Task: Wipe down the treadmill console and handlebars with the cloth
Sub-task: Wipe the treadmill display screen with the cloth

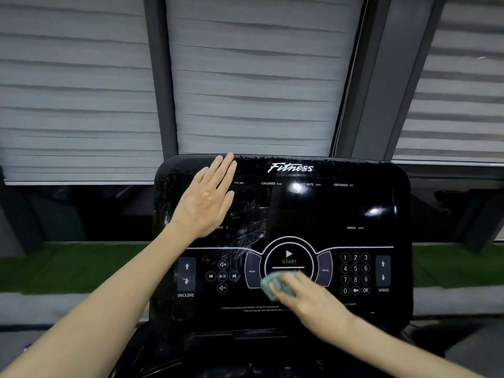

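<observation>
The black glossy treadmill console (341,208) fills the middle of the view, with a START dial, a number pad and INCLINE and SPEED arrows. My left hand (207,197) lies flat with straight fingers on the console's upper left. My right hand (302,296) presses a small pale green cloth (272,285) against the panel just below the START dial, fingers curled over it. Wet smears streak the left half of the screen. The handlebars are not clearly visible.
Grey window blinds (245,77) between dark frame posts (161,77) rise behind the console. A strip of green turf (68,266) runs along the floor on both sides. The dark treadmill base (245,350) sits below the console.
</observation>
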A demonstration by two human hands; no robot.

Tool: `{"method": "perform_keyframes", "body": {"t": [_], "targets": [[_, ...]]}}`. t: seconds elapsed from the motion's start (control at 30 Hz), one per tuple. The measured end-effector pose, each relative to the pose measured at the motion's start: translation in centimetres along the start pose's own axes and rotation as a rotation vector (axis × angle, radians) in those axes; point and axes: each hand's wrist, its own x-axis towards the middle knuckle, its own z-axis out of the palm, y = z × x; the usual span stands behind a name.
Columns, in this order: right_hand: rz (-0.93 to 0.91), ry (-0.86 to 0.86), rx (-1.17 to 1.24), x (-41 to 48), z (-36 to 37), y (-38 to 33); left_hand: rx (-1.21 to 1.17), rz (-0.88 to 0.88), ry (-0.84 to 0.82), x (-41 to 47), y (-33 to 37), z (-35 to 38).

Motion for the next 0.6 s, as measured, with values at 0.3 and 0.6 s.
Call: {"method": "perform_keyframes", "body": {"t": [0.3, 0.6], "targets": [[-0.033, -0.073, -0.114, 0.6, -1.2, -0.9, -0.021, 0.032, 0.017, 0.0, -0.5, 0.2], [0.190, 0.332, -0.171, 14.9, -10.8, 8.3, -0.035, 0.041, 0.012, 0.0, -0.6, 0.1]]}}
